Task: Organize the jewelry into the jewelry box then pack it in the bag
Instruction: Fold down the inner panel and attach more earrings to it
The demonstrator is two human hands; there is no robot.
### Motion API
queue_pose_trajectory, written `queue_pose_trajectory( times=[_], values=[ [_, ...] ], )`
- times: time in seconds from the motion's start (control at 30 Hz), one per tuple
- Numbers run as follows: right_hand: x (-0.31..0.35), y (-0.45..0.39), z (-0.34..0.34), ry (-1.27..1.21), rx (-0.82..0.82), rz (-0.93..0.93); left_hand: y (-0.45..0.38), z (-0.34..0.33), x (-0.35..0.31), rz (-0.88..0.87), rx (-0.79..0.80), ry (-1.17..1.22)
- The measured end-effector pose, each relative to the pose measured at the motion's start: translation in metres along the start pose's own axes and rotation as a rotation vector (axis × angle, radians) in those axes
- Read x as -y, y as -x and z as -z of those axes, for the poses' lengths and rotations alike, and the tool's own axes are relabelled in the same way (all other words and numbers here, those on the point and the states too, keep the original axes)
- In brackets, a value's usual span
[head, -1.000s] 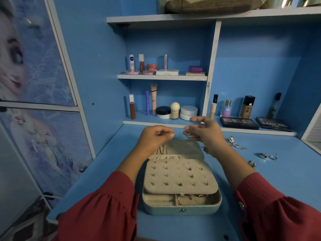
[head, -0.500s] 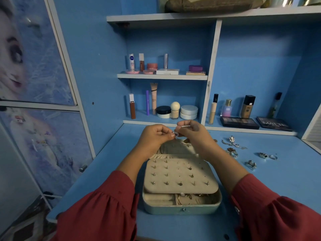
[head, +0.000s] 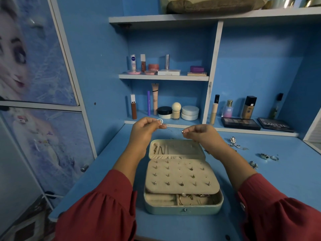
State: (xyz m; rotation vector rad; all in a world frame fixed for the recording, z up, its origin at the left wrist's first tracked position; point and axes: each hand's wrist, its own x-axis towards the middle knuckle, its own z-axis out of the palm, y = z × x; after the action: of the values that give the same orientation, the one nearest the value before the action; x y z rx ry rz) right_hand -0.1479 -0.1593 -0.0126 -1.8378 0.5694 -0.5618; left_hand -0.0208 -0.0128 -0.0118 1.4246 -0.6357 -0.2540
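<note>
silver ring (head: 160,121) pinched by left hand (head: 145,127); right hand (head: 202,134) pinches a thin chain (head: 173,130) above jewelry box (head: 182,176).

Left hand (head: 144,128) pinching ring (head: 160,121), right hand (head: 202,134) pinching chain (head: 173,130), above jewelry box (head: 182,208)

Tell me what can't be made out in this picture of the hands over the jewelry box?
- Head view: the small silver piece pinched by the left hand is too tiny to identify.
- What the right hand pinches is barely a glint.
- The jewelry box bottom tray is mostly covered by the earring panel.
- The bag on the top shelf is cut off by the frame's top edge.
</note>
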Motion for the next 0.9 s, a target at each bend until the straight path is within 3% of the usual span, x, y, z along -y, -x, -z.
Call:
queue_pose_trajectory(
  times=[0.2,0.47,0.73,0.9],
  values=[
    [-0.008,-0.006,0.011,0.106,-0.113,0.003,-0.007,0.013,-0.001,0.008,-0.157,0.103],
    [-0.013,-0.009,0.016,0.085,-0.099,0.013,-0.011,0.016,0.003,0.026,-0.257,0.119],
    [-0.008,-0.011,0.018,-0.369,-0.122,-0.123,-0.013,0.017,0.007,0.025,-0.26,0.102],
    [-0.007,-0.01,0.017,-0.454,-0.081,-0.153,-0.016,0.018,0.009,0.033,-0.295,0.107]
  ],
)
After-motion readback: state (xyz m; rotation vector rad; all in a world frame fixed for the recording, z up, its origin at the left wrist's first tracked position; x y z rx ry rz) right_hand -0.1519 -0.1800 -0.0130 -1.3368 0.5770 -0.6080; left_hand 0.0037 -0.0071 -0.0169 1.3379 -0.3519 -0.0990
